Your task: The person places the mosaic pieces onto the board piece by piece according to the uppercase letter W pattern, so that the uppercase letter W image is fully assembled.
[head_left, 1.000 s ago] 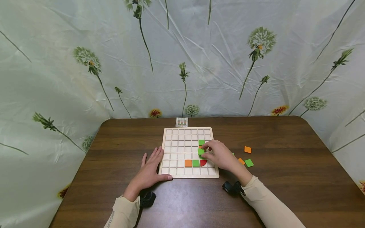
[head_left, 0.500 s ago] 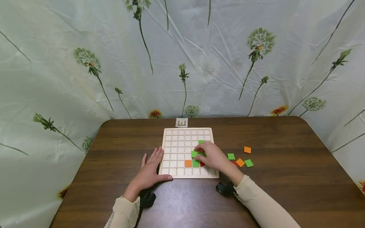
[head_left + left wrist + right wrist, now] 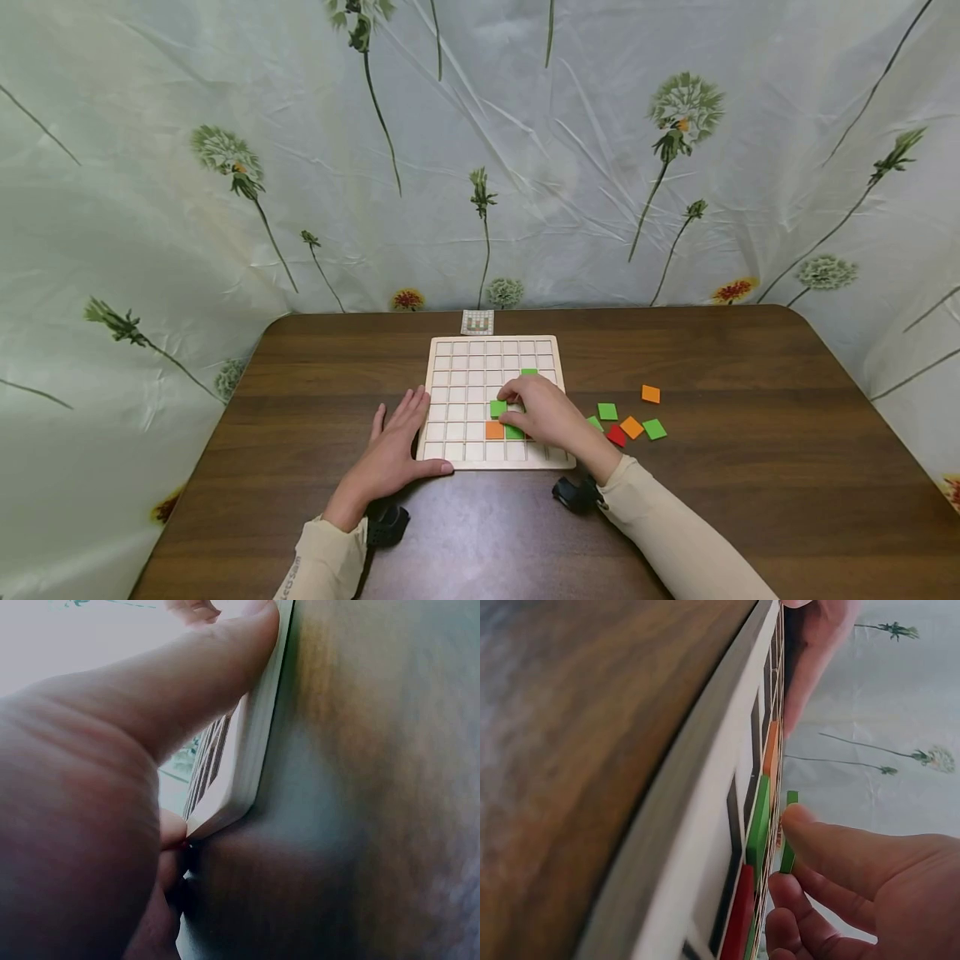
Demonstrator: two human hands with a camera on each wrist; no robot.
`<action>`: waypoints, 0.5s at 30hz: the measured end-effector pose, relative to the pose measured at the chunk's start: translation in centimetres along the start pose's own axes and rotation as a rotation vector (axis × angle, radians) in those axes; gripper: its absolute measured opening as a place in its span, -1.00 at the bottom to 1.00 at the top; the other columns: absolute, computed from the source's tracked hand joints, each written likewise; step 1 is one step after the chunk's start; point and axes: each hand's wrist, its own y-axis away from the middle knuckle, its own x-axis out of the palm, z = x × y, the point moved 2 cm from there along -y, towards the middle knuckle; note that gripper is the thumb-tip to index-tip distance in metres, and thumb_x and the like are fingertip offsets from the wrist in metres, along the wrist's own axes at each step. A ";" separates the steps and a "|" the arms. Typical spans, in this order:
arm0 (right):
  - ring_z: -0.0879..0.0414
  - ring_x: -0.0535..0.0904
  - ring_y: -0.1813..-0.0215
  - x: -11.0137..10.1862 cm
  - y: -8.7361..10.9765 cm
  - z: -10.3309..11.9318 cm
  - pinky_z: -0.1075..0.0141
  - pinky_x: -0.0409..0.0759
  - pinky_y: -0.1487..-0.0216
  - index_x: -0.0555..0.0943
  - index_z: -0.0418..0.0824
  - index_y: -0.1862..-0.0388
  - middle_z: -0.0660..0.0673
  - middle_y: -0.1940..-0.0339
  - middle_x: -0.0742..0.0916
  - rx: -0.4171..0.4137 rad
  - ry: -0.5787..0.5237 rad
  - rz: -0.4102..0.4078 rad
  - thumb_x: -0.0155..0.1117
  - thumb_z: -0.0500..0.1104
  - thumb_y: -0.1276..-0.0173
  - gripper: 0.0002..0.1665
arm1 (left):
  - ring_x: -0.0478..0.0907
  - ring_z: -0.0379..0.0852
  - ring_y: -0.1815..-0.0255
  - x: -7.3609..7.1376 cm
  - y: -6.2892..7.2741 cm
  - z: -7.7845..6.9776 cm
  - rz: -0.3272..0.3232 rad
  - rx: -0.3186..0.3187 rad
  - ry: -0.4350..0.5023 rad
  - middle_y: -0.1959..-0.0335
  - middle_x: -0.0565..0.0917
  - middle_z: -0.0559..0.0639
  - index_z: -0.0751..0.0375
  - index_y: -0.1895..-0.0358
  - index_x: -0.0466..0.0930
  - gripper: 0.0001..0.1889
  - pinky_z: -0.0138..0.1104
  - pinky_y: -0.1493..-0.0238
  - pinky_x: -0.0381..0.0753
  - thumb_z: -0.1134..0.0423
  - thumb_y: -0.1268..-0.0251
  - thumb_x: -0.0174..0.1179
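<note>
Left hand (image 3: 390,454), fingers spread, rests at the left edge of the board (image 3: 457,377), bench (image 3: 315,367) wide beyond. Right hand (image 3: 547,412) pinches a green tile (image 3: 497,409) just above it.

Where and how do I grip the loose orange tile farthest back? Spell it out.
Pinch the orange tile by opposite edges, coming from above, probably with the right hand once it releases the green tile. The orange one lies flat on the table and looks thin, so its edges should hold best; it sits apart from the other loose tiles, leaving room around it.
</note>
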 end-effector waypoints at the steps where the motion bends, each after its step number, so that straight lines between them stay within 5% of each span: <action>1: 0.10 0.59 0.18 0.0 -0.1 0.0 0.22 0.58 0.10 0.74 -0.21 0.10 -0.01 0.24 0.73 0.001 0.000 0.000 0.48 -0.18 -0.27 -0.76 | -0.28 0.08 -0.65 0.0 0.0 0.0 -0.001 0.000 0.001 -0.64 -0.11 0.15 0.30 -0.61 -0.13 0.22 0.22 -0.48 -0.47 -0.32 -0.11 0.37; 15: 0.14 0.59 0.20 0.6 -0.7 -0.1 0.24 0.57 0.11 0.75 -0.19 0.14 0.01 0.28 0.72 0.012 -0.005 0.015 0.53 -0.14 -0.22 -0.75 | -0.26 0.08 -0.65 0.1 0.0 0.1 -0.011 0.005 0.007 -0.64 -0.08 0.16 0.31 -0.61 -0.11 0.23 0.23 -0.48 -0.45 -0.33 -0.09 0.38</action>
